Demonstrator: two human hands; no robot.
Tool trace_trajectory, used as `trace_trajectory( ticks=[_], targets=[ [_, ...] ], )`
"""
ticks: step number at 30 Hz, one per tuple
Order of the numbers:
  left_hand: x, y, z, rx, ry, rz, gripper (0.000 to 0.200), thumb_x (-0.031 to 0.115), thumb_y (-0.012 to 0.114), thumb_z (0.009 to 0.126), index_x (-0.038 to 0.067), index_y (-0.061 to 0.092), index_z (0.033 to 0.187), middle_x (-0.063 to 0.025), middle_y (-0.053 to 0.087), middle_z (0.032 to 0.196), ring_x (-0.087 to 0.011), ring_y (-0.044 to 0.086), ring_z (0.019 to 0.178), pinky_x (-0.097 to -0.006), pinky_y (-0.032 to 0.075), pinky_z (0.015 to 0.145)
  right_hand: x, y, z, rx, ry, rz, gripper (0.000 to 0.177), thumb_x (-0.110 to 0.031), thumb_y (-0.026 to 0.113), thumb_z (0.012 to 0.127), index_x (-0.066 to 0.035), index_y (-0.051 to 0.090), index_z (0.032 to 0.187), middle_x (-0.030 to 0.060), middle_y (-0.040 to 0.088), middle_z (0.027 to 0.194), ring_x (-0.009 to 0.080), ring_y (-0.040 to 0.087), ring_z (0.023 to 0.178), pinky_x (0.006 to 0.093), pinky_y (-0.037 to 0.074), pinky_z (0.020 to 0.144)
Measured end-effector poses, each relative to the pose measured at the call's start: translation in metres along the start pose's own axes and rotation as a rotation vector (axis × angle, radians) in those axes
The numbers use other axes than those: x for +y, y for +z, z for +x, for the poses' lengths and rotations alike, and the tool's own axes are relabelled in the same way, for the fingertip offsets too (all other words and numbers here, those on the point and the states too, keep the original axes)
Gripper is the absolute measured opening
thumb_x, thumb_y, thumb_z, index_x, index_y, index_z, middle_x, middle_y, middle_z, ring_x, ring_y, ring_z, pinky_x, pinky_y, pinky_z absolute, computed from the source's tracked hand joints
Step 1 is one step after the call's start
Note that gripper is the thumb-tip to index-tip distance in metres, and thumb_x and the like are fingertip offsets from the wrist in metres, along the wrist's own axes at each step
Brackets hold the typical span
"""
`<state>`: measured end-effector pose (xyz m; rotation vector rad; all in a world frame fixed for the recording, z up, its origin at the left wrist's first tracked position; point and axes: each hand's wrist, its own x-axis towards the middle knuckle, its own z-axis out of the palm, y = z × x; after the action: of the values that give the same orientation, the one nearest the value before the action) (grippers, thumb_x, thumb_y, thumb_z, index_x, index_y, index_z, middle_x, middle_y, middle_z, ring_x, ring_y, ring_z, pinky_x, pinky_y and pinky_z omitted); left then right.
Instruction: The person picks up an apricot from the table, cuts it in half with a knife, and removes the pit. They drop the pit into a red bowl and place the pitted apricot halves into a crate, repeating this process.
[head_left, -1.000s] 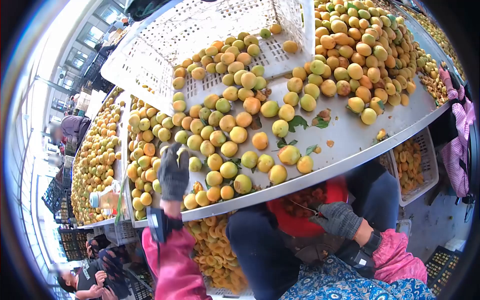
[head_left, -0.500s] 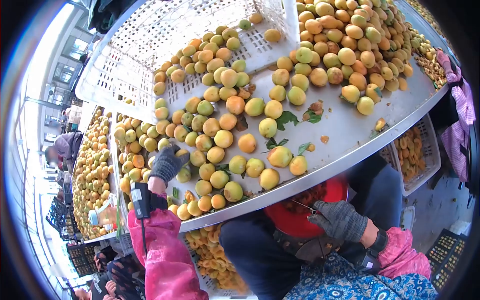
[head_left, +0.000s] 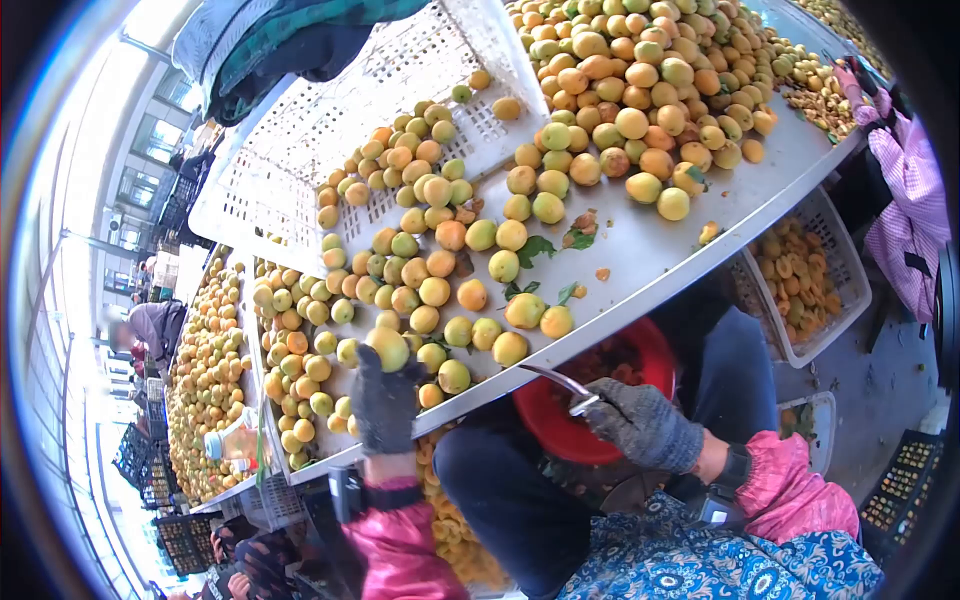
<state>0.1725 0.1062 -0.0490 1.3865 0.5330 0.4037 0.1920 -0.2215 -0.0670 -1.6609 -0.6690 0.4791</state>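
Steel tabletop (head_left: 650, 250) ran across most of our view, slanting from the near left to the far right. On its far left part a white slotted crate (head_left: 300, 140) lay tipped on its side, with yellow and orange fruit spilling out of its mouth onto the metal. A big heap of the same fruit (head_left: 640, 80) covered the far right end of the table. Further left, a second long spread of fruit (head_left: 205, 360) stretched away, with a plastic bottle (head_left: 235, 440) lying at its near end. Another person's checked sleeve (head_left: 910, 200) showed at the right edge.

Under the table's right side stood a white basket (head_left: 860, 300) holding cut fruit. Near us, on our lap, sat a red basin (head_left: 545, 425), partly tucked under the table rim.

Our left hand (head_left: 385, 400), in a dark glove, was raised at the near edge of the table with its fingers closed around one yellow apricot (head_left: 388, 348), lifted just above the loose fruit there. Our right hand (head_left: 645, 428), in a grey glove, hung over the basin and gripped a curved metal blade (head_left: 555, 378), whose tip pointed left toward the table rim. A few green leaves (head_left: 535, 248) lay among the scattered fruit in the middle.
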Motion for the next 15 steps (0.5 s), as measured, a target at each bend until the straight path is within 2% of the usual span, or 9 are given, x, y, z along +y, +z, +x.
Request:
trace_trajectory(
  ticks=[1, 3, 5, 6, 7, 8, 10, 12, 15],
  targets=[
    [-0.007, 0.029, -0.018, 0.081, 0.020, -0.120, 0.043, 0.041, 0.053, 0.095, -0.001, 0.055, 0.096, -0.0095, 0.063, 0.082, -0.0213, 0.063, 0.069, -0.0307, 0.052, 0.066, -0.005, 0.004, 0.000, 0.012, 0.004, -0.009, 0.023, -0.017, 0.054, 0.095, -0.002, 0.058, 0.111, 0.0108, 0.063, 0.075, 0.0192, 0.062, 0.064, 0.0308, 0.048, 0.059],
    [-0.026, 0.055, -0.046, -0.027, 0.291, 0.808, 0.049, 0.044, 0.057, 0.092, -0.002, 0.053, 0.107, -0.0136, 0.063, 0.095, -0.0270, 0.064, 0.084, -0.0367, 0.054, 0.075, -0.015, 0.011, 0.002, 0.084, -0.017, 0.075, 0.022, -0.017, 0.051, 0.096, -0.002, 0.059, 0.110, 0.0060, 0.062, 0.075, 0.0125, 0.059, 0.066, 0.0281, 0.048, 0.061],
    [-0.025, 0.100, -0.083, -0.008, -0.343, -0.815, 0.056, 0.046, 0.062, 0.088, -0.001, 0.051, 0.117, -0.0152, 0.060, 0.107, -0.0303, 0.060, 0.096, -0.0423, 0.051, 0.083, -0.018, 0.016, 0.000, 0.143, 0.007, 0.051, 0.022, -0.017, 0.051, 0.096, -0.002, 0.058, 0.111, 0.0082, 0.063, 0.076, 0.0165, 0.061, 0.066, 0.0292, 0.049, 0.063],
    [-0.031, 0.118, -0.094, -0.021, -0.267, -0.773, 0.061, 0.049, 0.060, 0.087, -0.001, 0.048, 0.121, -0.0150, 0.058, 0.112, -0.0317, 0.058, 0.100, -0.0455, 0.049, 0.088, -0.017, 0.018, -0.002, 0.188, -0.004, 0.002, 0.022, -0.016, 0.051, 0.096, -0.002, 0.058, 0.112, 0.0093, 0.064, 0.077, 0.0185, 0.062, 0.068, 0.0299, 0.049, 0.064],
    [-0.028, 0.130, -0.108, -0.159, -0.248, -0.667, 0.064, 0.052, 0.056, 0.088, -0.002, 0.048, 0.121, -0.0151, 0.058, 0.112, -0.0310, 0.058, 0.098, -0.0440, 0.047, 0.090, -0.015, 0.019, -0.003, 0.233, -0.015, -0.049, 0.023, -0.016, 0.051, 0.096, -0.002, 0.057, 0.112, 0.0103, 0.065, 0.079, 0.0205, 0.064, 0.069, 0.0305, 0.050, 0.065],
    [-0.025, 0.142, -0.121, -0.185, -0.256, -0.659, 0.064, 0.053, 0.054, 0.089, -0.002, 0.048, 0.122, -0.0151, 0.058, 0.112, -0.0305, 0.058, 0.099, -0.0433, 0.047, 0.090, -0.013, 0.020, -0.004, 0.295, -0.055, 0.030, 0.035, -0.020, 0.057, 0.091, -0.001, 0.056, 0.120, 0.0225, 0.063, 0.083, 0.0396, 0.062, 0.069, 0.0443, 0.050, 0.060],
    [-0.023, 0.159, -0.135, -0.214, -0.263, -0.656, 0.065, 0.054, 0.052, 0.090, -0.003, 0.047, 0.122, -0.0150, 0.058, 0.112, -0.0300, 0.058, 0.099, -0.0427, 0.047, 0.090, -0.015, 0.015, -0.010, 0.320, -0.045, -0.004, 0.036, -0.019, 0.058, 0.091, -0.001, 0.055, 0.121, 0.0231, 0.063, 0.085, 0.0393, 0.062, 0.071, 0.0442, 0.050, 0.060],
    [-0.022, 0.167, -0.142, -0.136, -0.270, -0.678, 0.067, 0.054, 0.053, 0.090, -0.003, 0.046, 0.125, -0.0150, 0.058, 0.112, -0.0296, 0.058, 0.100, -0.0420, 0.047, 0.091, -0.016, 0.013, -0.015, 0.343, -0.038, -0.026, 0.037, -0.019, 0.058, 0.091, 0.000, 0.054, 0.122, 0.0236, 0.063, 0.087, 0.0389, 0.063, 0.072, 0.0442, 0.050, 0.061],
    [-0.027, 0.170, -0.144, -0.147, -0.253, -0.718, 0.068, 0.053, 0.054, 0.089, -0.003, 0.045, 0.126, -0.0152, 0.057, 0.113, -0.0293, 0.057, 0.101, -0.0421, 0.047, 0.091, -0.018, 0.009, -0.021, 0.391, -0.041, 0.069, 0.038, -0.019, 0.058, 0.091, 0.001, 0.053, 0.123, 0.0237, 0.063, 0.086, 0.0386, 0.063, 0.073, 0.0432, 0.050, 0.060]
  ],
)
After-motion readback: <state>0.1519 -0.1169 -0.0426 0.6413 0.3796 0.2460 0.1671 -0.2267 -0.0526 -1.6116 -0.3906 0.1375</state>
